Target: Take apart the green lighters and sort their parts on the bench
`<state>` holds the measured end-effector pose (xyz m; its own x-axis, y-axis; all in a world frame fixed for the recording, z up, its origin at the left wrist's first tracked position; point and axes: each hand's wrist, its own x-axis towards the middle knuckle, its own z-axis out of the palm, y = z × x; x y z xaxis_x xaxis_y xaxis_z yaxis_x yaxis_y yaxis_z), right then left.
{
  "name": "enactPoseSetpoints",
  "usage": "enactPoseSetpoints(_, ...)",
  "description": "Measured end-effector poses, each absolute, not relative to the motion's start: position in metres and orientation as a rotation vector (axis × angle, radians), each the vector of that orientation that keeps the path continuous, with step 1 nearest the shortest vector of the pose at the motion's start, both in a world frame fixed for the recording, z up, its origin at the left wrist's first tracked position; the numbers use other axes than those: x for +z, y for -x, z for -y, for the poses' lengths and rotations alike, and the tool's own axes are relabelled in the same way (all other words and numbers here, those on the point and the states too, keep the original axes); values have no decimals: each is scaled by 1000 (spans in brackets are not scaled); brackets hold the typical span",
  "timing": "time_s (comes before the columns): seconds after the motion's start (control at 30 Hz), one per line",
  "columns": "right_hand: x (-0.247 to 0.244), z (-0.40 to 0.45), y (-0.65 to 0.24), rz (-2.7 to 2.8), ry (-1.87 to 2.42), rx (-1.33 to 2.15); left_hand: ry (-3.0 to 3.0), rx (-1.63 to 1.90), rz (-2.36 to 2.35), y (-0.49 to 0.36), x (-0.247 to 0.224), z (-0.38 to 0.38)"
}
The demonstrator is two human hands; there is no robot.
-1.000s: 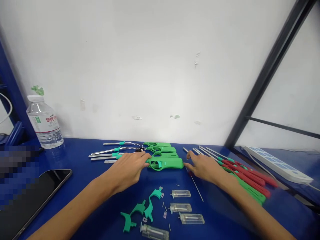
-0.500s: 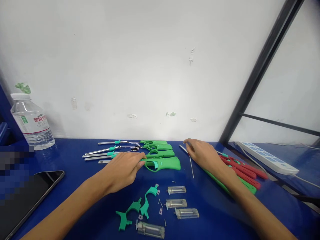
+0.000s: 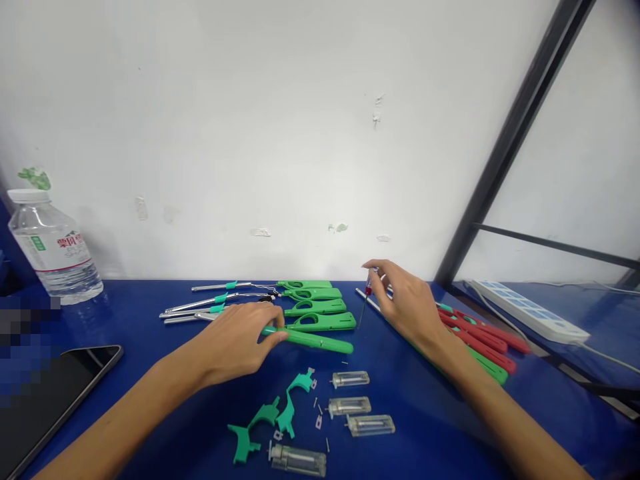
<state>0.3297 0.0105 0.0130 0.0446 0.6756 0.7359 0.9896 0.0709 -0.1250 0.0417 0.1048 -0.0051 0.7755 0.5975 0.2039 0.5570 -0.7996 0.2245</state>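
My left hand (image 3: pixel 250 337) is closed around the neck of a green gas lighter (image 3: pixel 320 341), its handle sticking out to the right. Behind it lie several opened green lighter casings (image 3: pixel 320 305), with metal barrels (image 3: pixel 200 299) and thin wires to their left. My right hand (image 3: pixel 405 300) pinches a small screwdriver (image 3: pixel 369 287), its shaft slanting down toward the table. Under the right wrist lies another green lighter (image 3: pixel 487 365), partly hidden, beside several red lighters (image 3: pixel 480 333).
Clear fuel tanks (image 3: pixel 350 405), teal triggers (image 3: pixel 287 410), small screws and pale clips lie in front. At left stand a water bottle (image 3: pixel 57 250) and a phone (image 3: pixel 55 393). A white power strip (image 3: pixel 530 312) lies at right, past a dark metal post (image 3: pixel 500 173).
My left hand has lifted and turned the front green lighter onto its edge. My right hand has picked the screwdriver up off the table.
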Motion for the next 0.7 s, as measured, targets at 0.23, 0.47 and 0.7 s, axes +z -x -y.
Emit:
enactPoseSetpoints(0.23,7,-7,-318,1812,1561,-495,-2782,261,-942,-41,-14,-112)
enactPoseSetpoints(0.47,-1,-10,-314,1878,1551,-467,-2787,227,-929,-42,-16,-113)
enactPoseSetpoints(0.7,-1,-11,-313,1857,1547,-511,-2783,196,-922,-42,-14,-111)
